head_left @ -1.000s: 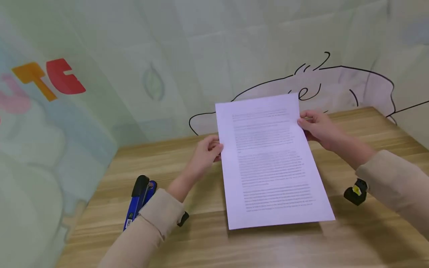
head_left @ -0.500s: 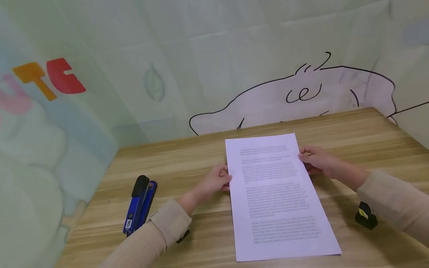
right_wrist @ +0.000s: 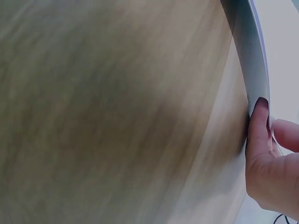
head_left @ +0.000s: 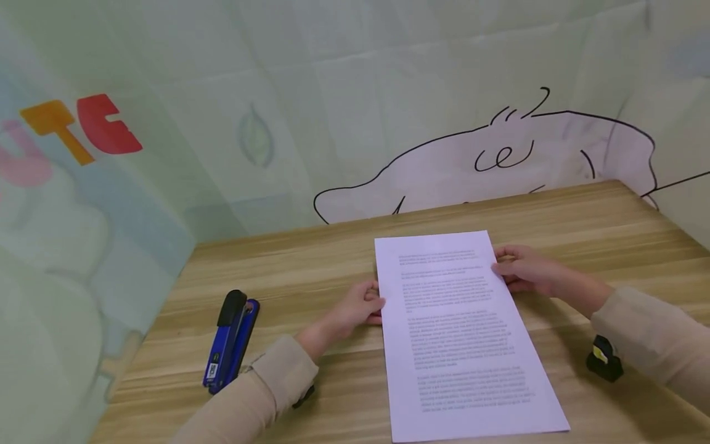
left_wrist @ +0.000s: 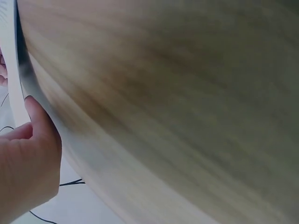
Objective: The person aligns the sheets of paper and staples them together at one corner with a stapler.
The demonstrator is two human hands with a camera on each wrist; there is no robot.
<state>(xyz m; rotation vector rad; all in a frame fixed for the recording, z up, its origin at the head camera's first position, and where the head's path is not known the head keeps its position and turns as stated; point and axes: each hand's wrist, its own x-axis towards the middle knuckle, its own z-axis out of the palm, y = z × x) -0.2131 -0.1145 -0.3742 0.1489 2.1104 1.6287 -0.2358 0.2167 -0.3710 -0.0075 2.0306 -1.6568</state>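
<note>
A white sheet of paper (head_left: 449, 333) covered in printed text lies low over the wooden table in the head view. Its left edge is pinched by my left hand (head_left: 352, 311), thumb on top and fingers beneath. On the opposite edge my right hand (head_left: 527, 271) grips the paper the same way, a little farther up. The left wrist view has the left hand (left_wrist: 30, 158) at the paper's edge (left_wrist: 17, 93). In the right wrist view, the right hand's fingers (right_wrist: 258, 126) lie under the raised paper edge (right_wrist: 254, 56), with the thumb above.
A blue and black stapler (head_left: 228, 342) lies on the table (head_left: 288, 265) to the left of the left forearm. Black wrist devices (head_left: 604, 359) show below the sleeves. A printed cloth backdrop (head_left: 344, 111) hangs behind the table's far edge.
Both hands have brought the paper down from a raised, tilted pose to close over the table, and toward me. The stapler has not moved.
</note>
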